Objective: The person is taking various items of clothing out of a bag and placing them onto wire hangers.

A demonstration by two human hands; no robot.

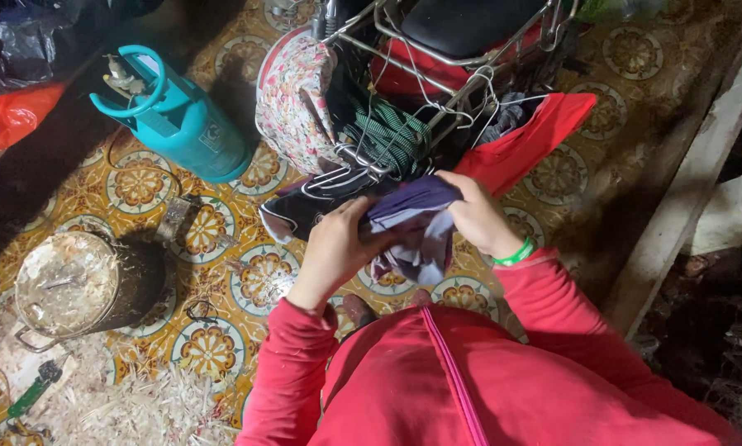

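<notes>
Both hands meet over a crumpled purple-grey cloth garment (412, 223) held just in front of the person's red zipped jacket (470, 380). The left hand (334, 248) closes its fingers around the garment's left side, and the right hand (474, 216), with a green band at the wrist, clamps the top right edge; the cloth hangs bunched between them. Just beyond the hands, a dark garment with white trim (305, 206) lies on white wire hangers (346, 169), touching the purple cloth's far edge. Behind that stands a metal wire rack (462, 83) carrying a black-and-red cushion, with a floral fabric bag (292, 99) pressed to its left side and a red cloth (536, 136) draped from its right.

To the left, the patterned tile floor (140, 186) offers open room between a teal gas cylinder (177, 116) lying on its side and a dusty lidded metal pot (78, 285), which sit well apart. Wood shavings (140, 405) cover the near-left floor. On the right, a pale wooden beam (685, 190) edges the tiles, close beside the right elbow.
</notes>
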